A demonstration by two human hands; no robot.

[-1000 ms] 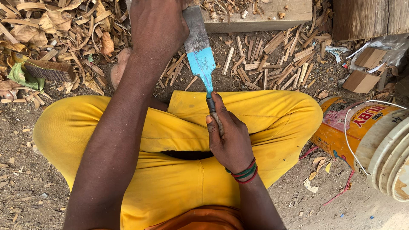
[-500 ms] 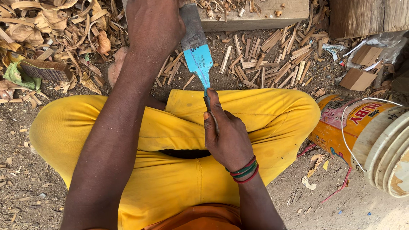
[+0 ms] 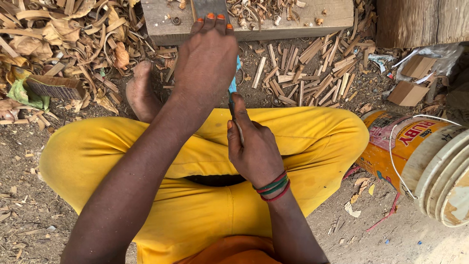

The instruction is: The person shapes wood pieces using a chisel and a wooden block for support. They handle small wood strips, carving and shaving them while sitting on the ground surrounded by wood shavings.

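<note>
My left hand (image 3: pixel 207 61), nails painted orange, reaches forward and grips a flat grey strip (image 3: pixel 210 7) that stands against the wooden block (image 3: pixel 293 22). My right hand (image 3: pixel 256 151), with red and green bangles at the wrist, is closed on the thin dark handle of a blue-bladed knife (image 3: pixel 234 83). The blade points away from me and runs under my left hand, which hides most of it. Both hands are above my crossed legs in yellow trousers (image 3: pixel 303 137).
Wood offcuts (image 3: pixel 317 73) and curled shavings (image 3: pixel 73 39) litter the dirt ahead. My bare foot (image 3: pixel 141 93) rests left of the knife. A stack of buckets (image 3: pixel 420 161) lies on its side at the right, with cardboard scraps (image 3: pixel 408 93) behind it.
My left hand has slid down over the blade, so much less blue shows. The view has tipped so that more of the wooden block appears. My right hand keeps its grip on the handle.
</note>
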